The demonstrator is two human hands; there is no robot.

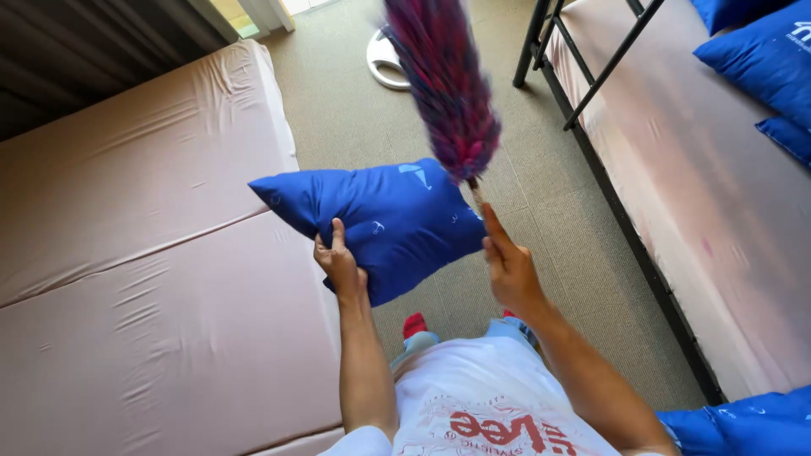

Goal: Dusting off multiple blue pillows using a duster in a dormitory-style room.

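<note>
Your left hand (340, 263) only pinches the blue pillow (380, 221) by its edge while your right hand (509, 268) grips the feather duster (443, 84), so a hard swipe could knock the pillow loose.

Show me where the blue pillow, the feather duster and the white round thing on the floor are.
blue pillow (384, 224): head view, middle of its front face.
feather duster (443, 80): head view, middle of the red and purple feathers.
white round thing (384, 61): head view, its left rim.

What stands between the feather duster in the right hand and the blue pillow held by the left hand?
Nothing visible does. The left hand grips the blue pillow at its lower edge, in the air above the carpet. The right hand holds the purple and red feather duster upright beside the pillow's right edge, with no object between them.
</note>
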